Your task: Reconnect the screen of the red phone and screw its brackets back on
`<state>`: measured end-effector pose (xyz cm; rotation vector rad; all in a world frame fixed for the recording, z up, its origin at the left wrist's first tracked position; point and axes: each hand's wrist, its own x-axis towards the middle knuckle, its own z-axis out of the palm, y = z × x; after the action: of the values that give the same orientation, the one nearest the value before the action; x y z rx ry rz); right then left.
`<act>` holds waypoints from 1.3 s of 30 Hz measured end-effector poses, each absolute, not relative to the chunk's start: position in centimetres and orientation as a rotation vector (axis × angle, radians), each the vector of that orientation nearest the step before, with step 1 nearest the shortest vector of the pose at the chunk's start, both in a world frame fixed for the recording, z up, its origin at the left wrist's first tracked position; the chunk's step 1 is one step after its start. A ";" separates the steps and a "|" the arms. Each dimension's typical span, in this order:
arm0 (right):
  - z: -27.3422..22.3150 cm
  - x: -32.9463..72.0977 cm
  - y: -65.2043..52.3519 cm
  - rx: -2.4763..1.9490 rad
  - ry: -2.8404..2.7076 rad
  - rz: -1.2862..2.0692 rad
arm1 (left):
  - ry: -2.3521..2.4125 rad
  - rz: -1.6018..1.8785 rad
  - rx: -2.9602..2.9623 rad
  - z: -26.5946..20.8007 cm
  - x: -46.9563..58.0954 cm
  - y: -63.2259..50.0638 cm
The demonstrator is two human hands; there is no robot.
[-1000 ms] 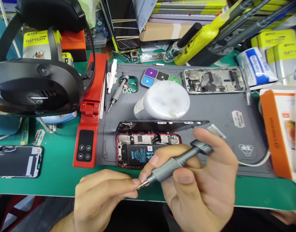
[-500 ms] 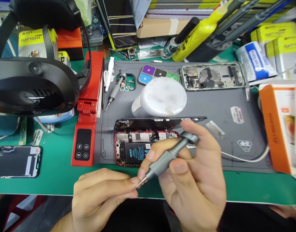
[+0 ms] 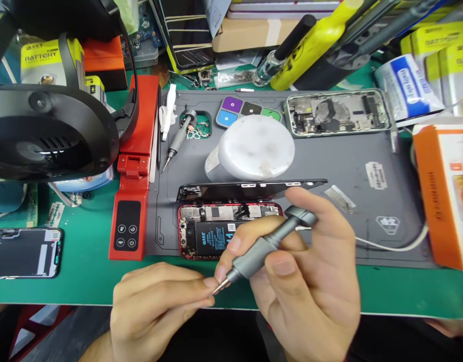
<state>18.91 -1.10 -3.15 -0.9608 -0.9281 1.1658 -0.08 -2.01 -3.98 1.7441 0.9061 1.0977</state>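
Note:
A grey precision screwdriver [image 3: 257, 254] slants across my right hand [image 3: 307, 286], its cap near my forefinger and its tip pointing down to the left. My left hand [image 3: 159, 306] is closed in a pinch right at that tip; whatever its fingertips may hold is too small to make out. Just beyond both hands lies an opened red phone [image 3: 189, 213], its black battery [image 3: 212, 239] exposed and its right part hidden by my right hand. The phone's screen [image 3: 231, 191] stands raised along the far side, close to a white round container [image 3: 257, 148].
A second screwdriver [image 3: 178, 141] lies on the grey mat [image 3: 337, 156] by a red device [image 3: 128, 221]. Another opened phone [image 3: 337, 113] is at the back right. A black headset [image 3: 54, 136] looms at left, above a loose screen [image 3: 23, 254]. An orange-and-white box [image 3: 439, 201] stands at right.
The view has shifted slightly. My right hand and the screwdriver have barely moved, and the tip stays at my left fingertips.

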 end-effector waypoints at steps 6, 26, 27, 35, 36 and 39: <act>-3.2 18.9 -1.2 -0.976 -0.910 1.169 | 0.907 1.092 1.759 -4.0 -0.1 -1.9; -3.0 18.9 -1.3 -0.996 -0.903 1.190 | 0.880 1.029 1.729 -3.9 -0.4 -1.7; -3.0 18.9 -1.2 -0.996 -0.904 1.191 | 0.878 1.028 1.726 -3.9 -0.4 -1.7; -3.0 18.8 -1.2 -0.976 -0.907 1.190 | 0.881 1.046 1.730 -3.9 -0.2 -1.8; -3.0 18.9 -1.2 -0.974 -0.909 1.193 | 0.882 1.045 1.732 -3.9 -0.2 -1.8; -3.0 19.0 -1.3 -0.986 -0.917 1.202 | 0.893 1.037 1.736 -3.9 -0.2 -1.7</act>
<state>19.01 -1.25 -2.99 -0.9865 -0.9166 1.2022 -0.22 -1.72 -3.86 1.7358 0.8927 1.0375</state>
